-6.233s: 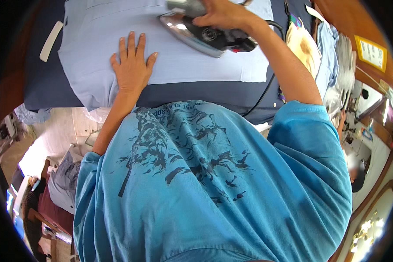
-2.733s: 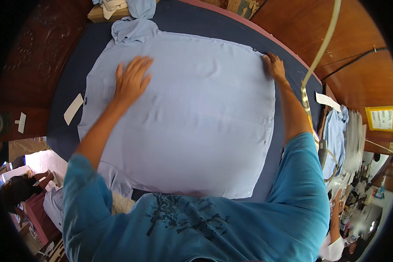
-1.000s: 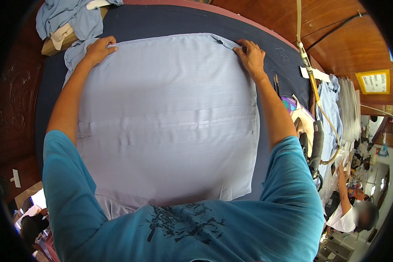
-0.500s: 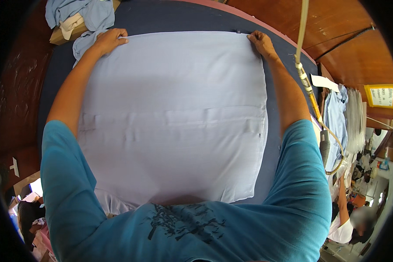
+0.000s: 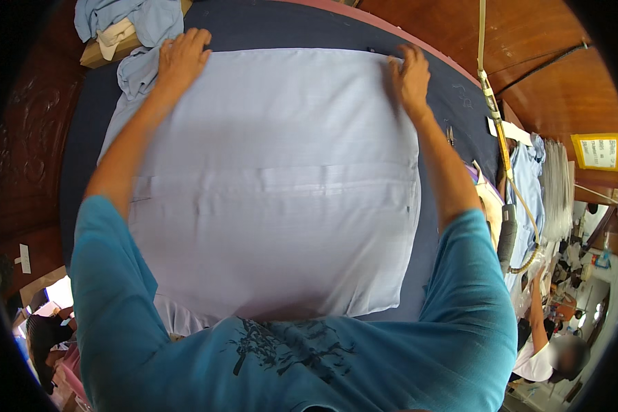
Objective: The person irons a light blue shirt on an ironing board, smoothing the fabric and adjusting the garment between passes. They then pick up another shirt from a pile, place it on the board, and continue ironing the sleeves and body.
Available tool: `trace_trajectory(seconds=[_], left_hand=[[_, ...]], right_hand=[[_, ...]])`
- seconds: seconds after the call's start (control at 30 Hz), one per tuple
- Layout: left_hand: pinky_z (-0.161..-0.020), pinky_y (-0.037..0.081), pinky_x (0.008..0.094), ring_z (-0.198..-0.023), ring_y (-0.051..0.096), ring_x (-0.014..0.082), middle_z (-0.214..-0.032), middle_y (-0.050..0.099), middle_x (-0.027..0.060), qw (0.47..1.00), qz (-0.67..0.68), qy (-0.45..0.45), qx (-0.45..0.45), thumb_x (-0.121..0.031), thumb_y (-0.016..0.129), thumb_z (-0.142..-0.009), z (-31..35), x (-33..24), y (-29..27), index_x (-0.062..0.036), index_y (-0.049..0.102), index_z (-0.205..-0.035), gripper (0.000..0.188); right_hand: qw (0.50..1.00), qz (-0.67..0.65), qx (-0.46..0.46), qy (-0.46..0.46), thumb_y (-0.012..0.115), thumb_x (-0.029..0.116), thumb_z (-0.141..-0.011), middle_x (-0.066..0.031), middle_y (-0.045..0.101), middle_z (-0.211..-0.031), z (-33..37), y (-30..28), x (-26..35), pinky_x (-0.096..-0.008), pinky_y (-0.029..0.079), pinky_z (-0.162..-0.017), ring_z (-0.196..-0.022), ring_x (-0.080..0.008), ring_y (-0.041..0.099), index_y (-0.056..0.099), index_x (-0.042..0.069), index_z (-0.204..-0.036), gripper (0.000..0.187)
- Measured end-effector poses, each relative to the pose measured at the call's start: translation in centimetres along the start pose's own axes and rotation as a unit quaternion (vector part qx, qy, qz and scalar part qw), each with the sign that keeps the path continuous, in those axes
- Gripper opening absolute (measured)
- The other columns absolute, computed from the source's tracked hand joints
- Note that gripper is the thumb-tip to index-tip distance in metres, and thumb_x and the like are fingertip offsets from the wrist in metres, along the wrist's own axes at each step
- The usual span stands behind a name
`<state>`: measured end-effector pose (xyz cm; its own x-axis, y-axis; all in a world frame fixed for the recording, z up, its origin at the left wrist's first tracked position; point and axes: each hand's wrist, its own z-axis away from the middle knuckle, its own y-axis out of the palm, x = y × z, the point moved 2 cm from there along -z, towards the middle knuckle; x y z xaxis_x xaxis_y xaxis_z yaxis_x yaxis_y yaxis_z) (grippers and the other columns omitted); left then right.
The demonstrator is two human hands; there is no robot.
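Observation:
A pale grey-blue garment, which looks like a shirt (image 5: 275, 123), lies spread flat with a seamed strip running across its middle. My left hand (image 5: 182, 63) rests at its far left corner, fingers extended and slightly apart. Beside that hand, part of the same or another blue cloth (image 5: 139, 72) is bunched up. At the far right corner my right hand (image 5: 412, 77) hovers at or just over the edge, its fingers apart and a little blurred. Neither hand shows cloth pinched in it; whether the right fingertips touch the cloth I cannot tell.
The dark blue padded table (image 5: 268, 26) has a pinkish far rim. Small snips (image 5: 450, 135) lie right of my right forearm. A hose (image 5: 496, 113) hangs at the right, near hanging blue garments (image 5: 525, 178). Folded blue clothes (image 5: 134, 20) sit on a box at the far left.
Both hands have let go of the garment's far corners and their fingers have opened. My left hand has shifted slightly right and farther away. The hose has swung a little right.

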<state>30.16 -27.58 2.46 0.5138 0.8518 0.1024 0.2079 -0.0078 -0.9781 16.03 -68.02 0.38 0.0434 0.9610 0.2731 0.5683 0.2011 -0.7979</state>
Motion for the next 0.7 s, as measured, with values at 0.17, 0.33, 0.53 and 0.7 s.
trace_trajectory(seconds=[0.17,0.33,0.53,0.7], left_hand=[[-0.106,0.017,0.051,-0.133,0.023,0.018,-0.142,0.03,-0.0019,0.993,0.107,-0.025,0.036,-0.042,0.039,-0.091,5.5,-1.1,4.2,-0.023,0.039,-0.131,0.044],[-0.107,0.011,0.0525,-0.138,0.013,0.0178,-0.15,0.016,-0.0063,0.993,0.049,-0.043,0.103,-0.046,0.03,-0.093,5.2,-1.3,2.8,-0.0278,0.025,-0.141,0.052],[-0.104,0.015,0.0557,-0.137,0.016,0.0191,-0.149,0.02,-0.0049,0.997,0.0,-0.025,0.069,-0.042,0.032,-0.094,4.7,-1.6,3.3,-0.0252,0.027,-0.141,0.05],[-0.102,0.018,0.0553,-0.135,0.023,0.0207,-0.146,0.028,-0.0017,0.997,-0.008,0.066,-0.034,-0.035,0.037,-0.093,6.0,-3.0,2.3,-0.0221,0.031,-0.139,0.048]], right_hand=[[0.965,0.158,0.206,0.043,0.032,0.055,-0.09,-0.0088,0.025,-0.146,3.6,0.7,-0.4,-0.0547,0.018,-0.105,-0.135,-0.0284,0.02,0.031,0.017,-0.139,0.062],[0.934,0.177,0.295,0.098,0.026,0.061,-0.089,-0.0108,0.017,-0.149,4.0,-1.7,-0.9,-0.0584,0.014,-0.105,-0.137,-0.0285,0.015,0.022,0.019,-0.143,0.069],[0.991,0.012,0.13,0.023,0.049,0.042,-0.089,-0.0169,0.033,-0.141,8.0,-12.2,0.8,-0.0454,0.03,-0.102,-0.13,-0.0319,0.032,0.032,0.013,-0.139,0.06],[0.957,0.236,0.121,0.116,0.062,0.023,-0.082,-0.0208,0.054,-0.118,16.5,-28.1,1.3,-0.0403,0.042,-0.087,-0.102,-0.0377,0.054,0.045,0.002,-0.127,0.052]])
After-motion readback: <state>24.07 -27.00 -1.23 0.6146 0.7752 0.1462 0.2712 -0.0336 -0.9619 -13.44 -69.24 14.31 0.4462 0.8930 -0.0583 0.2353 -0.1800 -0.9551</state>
